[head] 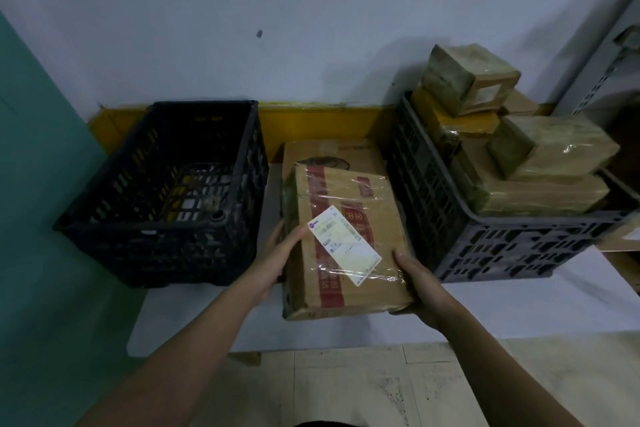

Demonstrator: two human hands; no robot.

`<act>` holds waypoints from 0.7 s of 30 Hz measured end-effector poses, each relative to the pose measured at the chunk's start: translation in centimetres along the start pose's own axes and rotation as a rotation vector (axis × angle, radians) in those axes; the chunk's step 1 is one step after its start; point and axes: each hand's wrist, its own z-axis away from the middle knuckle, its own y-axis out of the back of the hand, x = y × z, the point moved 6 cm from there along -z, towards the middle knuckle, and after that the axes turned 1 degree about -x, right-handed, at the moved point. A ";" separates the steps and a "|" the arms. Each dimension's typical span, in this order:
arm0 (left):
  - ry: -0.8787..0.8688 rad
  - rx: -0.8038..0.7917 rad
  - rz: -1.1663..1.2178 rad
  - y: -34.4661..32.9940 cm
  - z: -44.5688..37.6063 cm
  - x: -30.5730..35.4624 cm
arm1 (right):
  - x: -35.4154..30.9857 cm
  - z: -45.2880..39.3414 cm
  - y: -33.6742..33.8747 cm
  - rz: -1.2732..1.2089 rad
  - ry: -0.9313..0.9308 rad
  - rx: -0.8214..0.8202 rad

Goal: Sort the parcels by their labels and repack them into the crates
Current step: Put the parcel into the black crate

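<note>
I am holding the taped box (343, 239) mid-frame, left hand (277, 260) and right hand (420, 291) wrapped round its edges; slick tape could let it slip toward the left crate (162, 198).

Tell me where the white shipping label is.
Head view, centre: the white shipping label lies on top of the taped cardboard parcel held between both hands, between the two black crates.
</note>
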 end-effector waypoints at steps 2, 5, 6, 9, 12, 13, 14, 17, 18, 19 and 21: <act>-0.055 0.027 -0.048 -0.5 -0.8 1.9 | -1.4 -0.1 0.4 -0.006 0.048 0.049; -0.104 0.055 -0.114 -1.1 -1.8 4.4 | -4.2 -0.2 0.5 -0.005 0.156 0.134; -0.109 0.048 -0.134 -1.4 -2.0 5.0 | -5.2 -0.2 0.4 -0.023 0.191 0.158; -0.129 0.051 -0.112 -1.9 -2.3 6.3 | -7.7 -0.4 0.0 -0.101 0.265 0.198; -0.125 0.083 -0.078 -2.0 -1.9 7.7 | -10.1 -0.4 -0.8 -0.136 0.325 0.179; -0.149 0.105 -0.041 -1.8 -1.9 8.3 | -10.9 -0.5 -1.2 -0.140 0.338 0.161; -0.180 0.131 -0.003 -1.6 -1.9 9.1 | -11.7 -0.5 -1.6 -0.138 0.352 0.141; -0.217 0.189 0.047 -0.6 -1.2 11.2 | -13.9 -1.0 -3.1 -0.125 0.380 0.069; -0.211 0.209 0.058 -0.1 -1.1 11.7 | -14.6 -1.2 -3.7 -0.120 0.389 0.044; -0.204 0.237 0.065 0.5 -1.0 12.0 | -15.1 -1.5 -4.2 -0.108 0.403 0.022; -0.197 0.305 0.082 2.1 -0.8 12.5 | -16.1 -1.9 -5.3 -0.074 0.407 -0.024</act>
